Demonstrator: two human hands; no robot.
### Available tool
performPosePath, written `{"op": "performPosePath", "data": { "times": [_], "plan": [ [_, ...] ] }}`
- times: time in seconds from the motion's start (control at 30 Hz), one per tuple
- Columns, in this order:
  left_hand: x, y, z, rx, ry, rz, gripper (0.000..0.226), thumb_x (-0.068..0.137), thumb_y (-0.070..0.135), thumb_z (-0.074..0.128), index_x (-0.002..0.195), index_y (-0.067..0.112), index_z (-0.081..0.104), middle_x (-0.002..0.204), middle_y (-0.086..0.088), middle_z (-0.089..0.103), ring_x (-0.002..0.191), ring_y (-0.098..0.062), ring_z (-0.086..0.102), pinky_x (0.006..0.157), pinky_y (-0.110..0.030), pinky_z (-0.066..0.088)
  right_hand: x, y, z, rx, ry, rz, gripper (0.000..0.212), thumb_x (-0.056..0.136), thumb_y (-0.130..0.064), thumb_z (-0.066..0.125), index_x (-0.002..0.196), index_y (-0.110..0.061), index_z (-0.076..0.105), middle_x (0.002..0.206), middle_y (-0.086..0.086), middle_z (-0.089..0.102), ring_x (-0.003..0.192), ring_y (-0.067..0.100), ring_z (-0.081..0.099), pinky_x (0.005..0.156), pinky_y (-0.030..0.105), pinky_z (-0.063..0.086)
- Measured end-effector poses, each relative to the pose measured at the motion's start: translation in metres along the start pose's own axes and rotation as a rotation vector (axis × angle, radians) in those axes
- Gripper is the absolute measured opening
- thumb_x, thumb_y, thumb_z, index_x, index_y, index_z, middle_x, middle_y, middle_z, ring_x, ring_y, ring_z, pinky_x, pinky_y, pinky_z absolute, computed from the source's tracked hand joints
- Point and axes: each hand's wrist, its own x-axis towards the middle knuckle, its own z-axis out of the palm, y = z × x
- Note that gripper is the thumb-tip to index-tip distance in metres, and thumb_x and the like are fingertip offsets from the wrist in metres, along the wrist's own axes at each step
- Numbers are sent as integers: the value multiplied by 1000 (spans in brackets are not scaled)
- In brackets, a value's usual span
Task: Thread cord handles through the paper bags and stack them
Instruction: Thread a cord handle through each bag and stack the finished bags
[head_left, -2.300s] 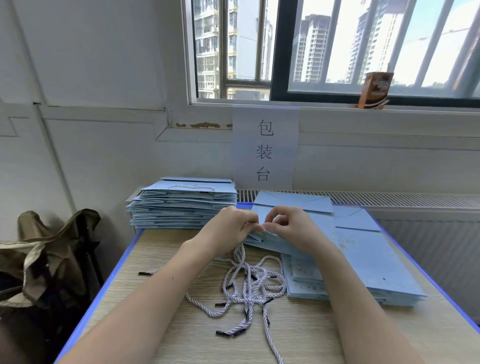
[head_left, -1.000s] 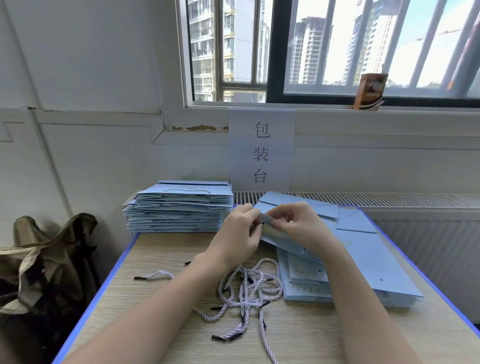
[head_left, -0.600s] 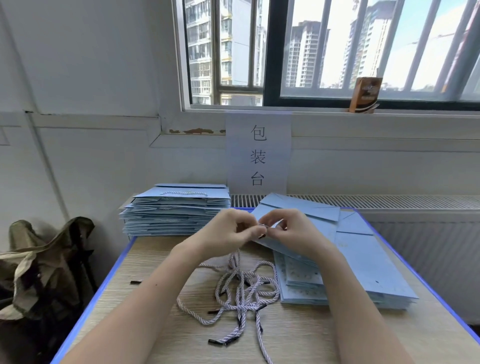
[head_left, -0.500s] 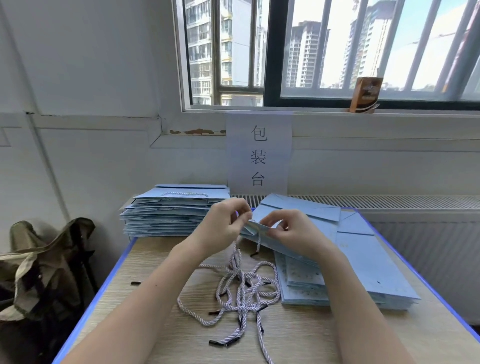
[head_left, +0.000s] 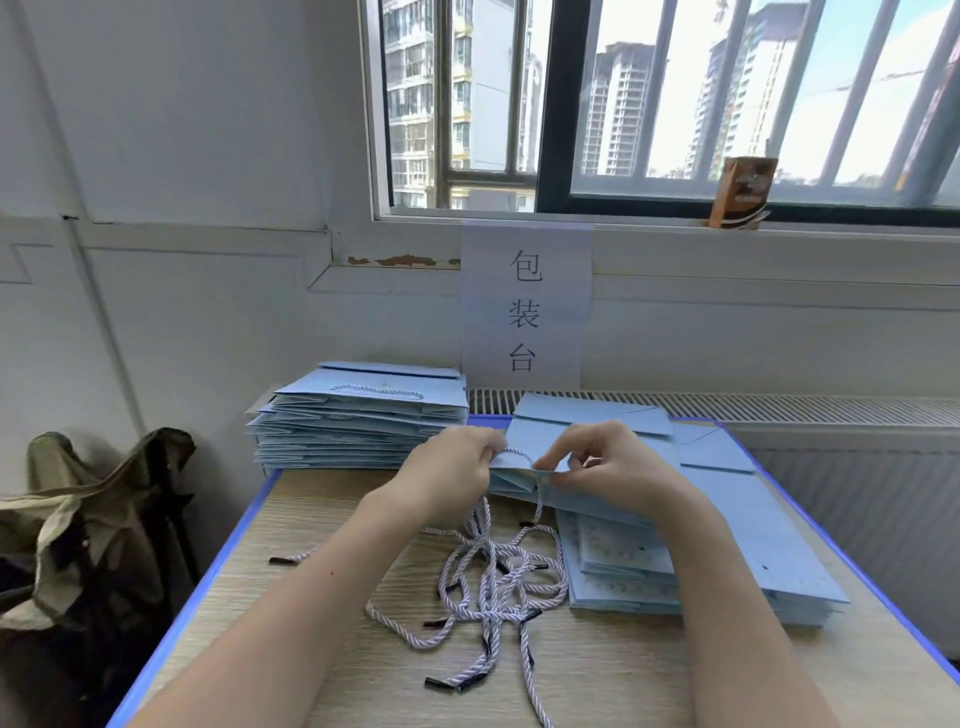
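Since half a second ago the left hand has drawn the cord into a small arc above the bag; the right hand pinches the bag's edge. One end seems threaded. The finished stack waits behind.

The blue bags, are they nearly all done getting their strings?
Some are done: the stack at the back left has a cord handle showing on its top bag. Right now the left hand and right hand hold one bag with a cord looping across its top edge. Still left: the pile of flat bags at the right and the loose cords on the table.
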Motion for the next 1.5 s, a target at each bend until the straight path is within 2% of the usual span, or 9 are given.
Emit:
{"op": "performPosePath", "data": {
  "times": [0.13, 0.27, 0.57, 0.83, 1.0, 1.13, 1.27, 1.37, 1.5],
  "plan": [
    [-2, -1, 0, -83, -20, -12, 32, 98, 11, 50, 124, 24, 63, 106, 5, 65, 95, -17, 64, 89, -39, 53, -3, -3, -3, -23, -66, 30, 6, 79, -31, 83, 81, -35, 80, 69, 5, 46, 62, 15, 35, 60, 26, 30],
    [-4, 2, -6, -4, 37, 19, 20, 91, 13, 54, 95, 21, 71, 93, 6, 66, 87, -17, 65, 83, -40, 54, -5, -3, -4, -18, -107, 66, 7, 81, -32, 82, 85, -37, 79, 67, 4, 44, 61, 16, 33, 60, 27, 28],
    [-4, 11, -12, -189, 568, 179, 13, 97, 10, 56, 99, 16, 67, 87, 7, 65, 66, -4, 52, 66, -27, 47, -4, -2, -3, -44, -181, 149, 14, 82, -22, 81, 88, -34, 80, 64, 1, 40, 53, 9, 31, 54, 23, 26],
    [-3, 12, -12, -463, 259, 74, 36, 99, 33, 58, 70, 12, 64, 54, -3, 62, 49, -20, 58, 53, -35, 50, -2, -4, 3, -6, -133, 140, 17, 81, -32, 82, 89, -21, 71, 71, -12, 64, 60, 4, 53, 58, 17, 41],
    [-6, 18, -19, -1016, 2, -110, 32, 100, 25, 58, 79, 2, 65, 57, -8, 60, 38, -14, 40, 39, -22, 25, -4, -14, 7, 164, -171, 127, 38, 83, -57, 71, 88, -19, 75, 76, -3, 68, 73, 12, 56, 72, 32, 43],
    [-6, 18, -21, -1194, -39, -88, 25, 97, 21, 60, 90, 0, 69, 63, -6, 60, 39, -12, 38, 38, -20, 22, 0, -18, 19, 74, -178, 46, 22, 82, -49, 77, 86, -27, 78, 84, 11, 71, 75, 11, 58, 76, 33, 46],
    [-3, 15, -20, -1219, 21, -61, 27, 93, 21, 66, 102, -4, 71, 67, -2, 58, 43, -12, 37, 39, -20, 23, 1, -19, 19, 108, -165, 93, 13, 92, -23, 69, 82, -17, 74, 71, 3, 67, 68, 15, 54, 66, 30, 45],
    [0, 14, -17, -1223, 95, -88, 23, 99, 18, 58, 101, 1, 72, 71, -4, 61, 46, -14, 41, 41, -19, 28, 5, -16, 16, 324, 11, 206, 21, 101, -10, 47, 82, -8, 57, 65, 4, 63, 67, 22, 50, 62, 33, 40],
    [1, 9, -8, -678, 145, 51, 15, 97, 18, 61, 98, 11, 74, 82, 0, 70, 70, -12, 61, 62, -21, 49, 7, -8, 6, 368, 215, 310, 26, 108, -22, 37, 85, -10, 42, 59, 11, 63, 47, 20, 47, 47, 26, 34]
  ]
}}
